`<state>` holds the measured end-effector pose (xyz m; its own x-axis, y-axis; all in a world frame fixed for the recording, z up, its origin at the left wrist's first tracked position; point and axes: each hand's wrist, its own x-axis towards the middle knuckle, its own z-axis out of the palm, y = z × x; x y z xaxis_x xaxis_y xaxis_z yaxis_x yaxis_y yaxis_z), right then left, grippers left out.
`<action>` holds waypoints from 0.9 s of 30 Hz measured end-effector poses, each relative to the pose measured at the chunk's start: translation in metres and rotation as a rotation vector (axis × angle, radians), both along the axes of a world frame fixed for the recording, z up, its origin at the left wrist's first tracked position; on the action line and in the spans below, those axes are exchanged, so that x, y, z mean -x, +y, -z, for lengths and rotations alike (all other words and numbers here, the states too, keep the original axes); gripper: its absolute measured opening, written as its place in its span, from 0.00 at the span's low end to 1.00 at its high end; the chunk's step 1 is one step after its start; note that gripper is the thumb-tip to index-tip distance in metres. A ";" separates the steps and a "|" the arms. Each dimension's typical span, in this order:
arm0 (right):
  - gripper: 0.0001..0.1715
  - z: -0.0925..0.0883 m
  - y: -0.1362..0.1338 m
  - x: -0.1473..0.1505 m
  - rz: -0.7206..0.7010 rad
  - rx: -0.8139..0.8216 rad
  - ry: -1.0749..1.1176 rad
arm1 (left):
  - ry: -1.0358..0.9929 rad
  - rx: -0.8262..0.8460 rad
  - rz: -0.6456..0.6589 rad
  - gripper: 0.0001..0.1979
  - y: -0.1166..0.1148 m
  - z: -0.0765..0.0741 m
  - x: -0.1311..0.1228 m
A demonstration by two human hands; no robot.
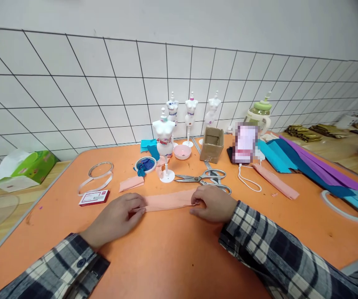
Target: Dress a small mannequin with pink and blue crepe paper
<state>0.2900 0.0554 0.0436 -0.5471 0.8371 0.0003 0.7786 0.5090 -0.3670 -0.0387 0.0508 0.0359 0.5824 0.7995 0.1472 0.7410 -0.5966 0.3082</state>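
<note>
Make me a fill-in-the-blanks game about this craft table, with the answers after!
The left hand and right hand each hold one end of the pink strip, which lies on the ____ table.
Just behind the right hand lie metal ____.
____ white mannequins stand behind the strip.
Missing words: orange; scissors; four.

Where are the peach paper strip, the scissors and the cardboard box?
peach paper strip [169,201], head view, bare middle stretch
scissors [201,180], head view, near the pivot
cardboard box [210,153], head view, front wall
</note>
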 end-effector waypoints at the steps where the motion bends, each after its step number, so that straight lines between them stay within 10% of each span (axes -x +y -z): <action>1: 0.15 0.000 -0.001 0.002 0.027 -0.007 -0.007 | -0.005 0.005 -0.002 0.10 0.000 0.000 0.000; 24: 0.17 0.000 -0.002 0.018 0.213 -0.054 -0.253 | 0.068 -0.077 -0.253 0.09 0.006 0.000 0.010; 27: 0.17 0.000 -0.002 0.018 0.212 -0.053 -0.246 | 0.051 -0.265 -0.147 0.23 -0.010 -0.009 0.000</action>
<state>0.2720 0.0530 0.0432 -0.3496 0.9348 -0.0632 0.9314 0.3394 -0.1318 -0.0385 0.0410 0.0453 0.4752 0.8134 0.3354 0.8361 -0.5362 0.1158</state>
